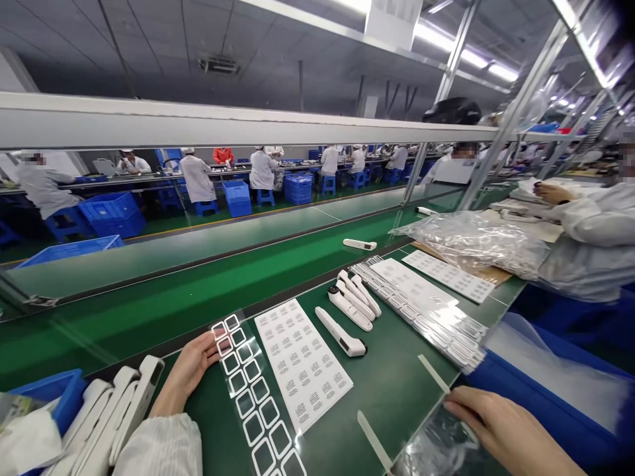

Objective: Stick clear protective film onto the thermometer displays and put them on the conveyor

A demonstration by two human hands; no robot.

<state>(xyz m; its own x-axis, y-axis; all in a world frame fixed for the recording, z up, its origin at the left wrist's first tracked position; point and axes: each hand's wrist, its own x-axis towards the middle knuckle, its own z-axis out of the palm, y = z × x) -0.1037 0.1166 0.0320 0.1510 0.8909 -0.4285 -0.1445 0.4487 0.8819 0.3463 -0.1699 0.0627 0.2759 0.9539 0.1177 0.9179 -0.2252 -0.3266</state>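
My left hand (191, 370) grips the left edge of a clear sheet of white-framed square stickers (245, 370), its fingertips showing through the film. To the right of that sheet lies a white sheet of printed labels (302, 363). My right hand (501, 426) is at the table's near right edge, fingers closed beside the end of a pale tape strip (432, 373). What the fingers hold there is hidden. Below them hangs a clear plastic bag (436, 449). A single white handheld device (341, 332) lies on the green table, near a group of similar devices (352, 301).
More white devices (112, 416) stand by a blue bin (64, 396) at left. Stacked sticker sheets (421, 311) and crumpled plastic (481, 238) lie at right. A green conveyor belt (223, 271) runs beyond the table. A co-worker's sleeve (595, 211) is at far right.
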